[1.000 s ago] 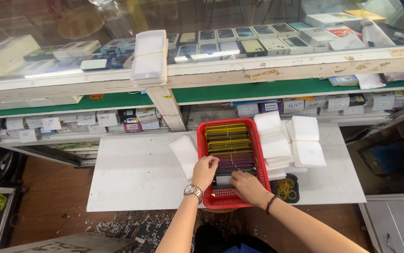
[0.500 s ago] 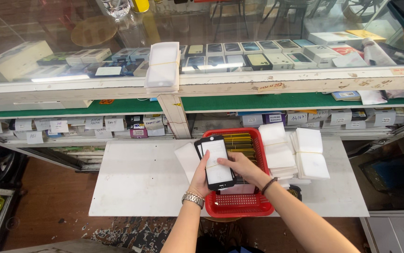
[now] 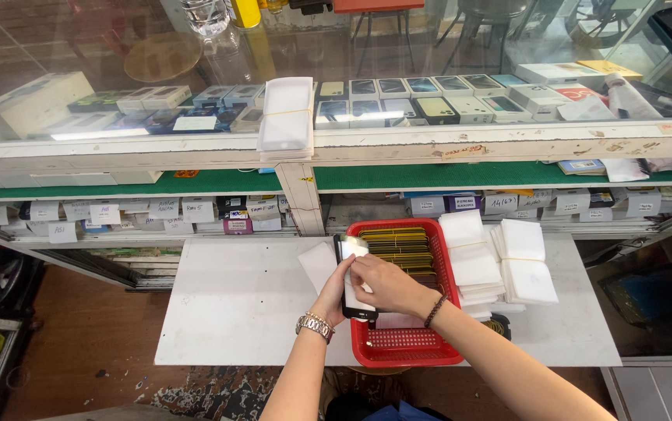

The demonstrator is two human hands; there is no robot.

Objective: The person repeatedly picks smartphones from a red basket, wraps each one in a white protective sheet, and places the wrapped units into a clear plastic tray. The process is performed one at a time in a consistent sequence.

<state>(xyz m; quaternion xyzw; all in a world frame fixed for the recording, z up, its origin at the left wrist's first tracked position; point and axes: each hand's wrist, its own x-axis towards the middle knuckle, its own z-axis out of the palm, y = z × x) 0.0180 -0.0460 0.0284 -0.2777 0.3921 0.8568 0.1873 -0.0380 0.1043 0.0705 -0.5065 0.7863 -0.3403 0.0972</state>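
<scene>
Head view: both hands meet over the left edge of a red basket [image 3: 406,347] that sits on a white tabletop [image 3: 234,304]. The left hand [image 3: 337,287], with a metal watch [image 3: 315,325] on its wrist, grips the lower part of a flat black-framed panel [image 3: 351,269] with a pale face; it may be a phone screen part, though the view is too small to be sure. The right hand [image 3: 386,284], a dark bead bracelet [image 3: 434,310] at its wrist, pinches the same panel from the right side. The panel stands tilted just above the basket's left rim.

The far half of the basket holds a tight row of thin yellow and dark packs [image 3: 404,245]; its near end shows bare mesh. A loose white sheet [image 3: 318,261] lies on the tabletop just left of the basket. Right of the basket lie two banded stacks of white sleeves [image 3: 499,261], touching each other.

Beyond, a green-lined shelf [image 3: 195,183] runs across, with small white label tags [image 3: 79,214] on boxes under it. On the glass counter above rest rows of small boxes [image 3: 429,93] and a banded white bundle [image 3: 287,117].
</scene>
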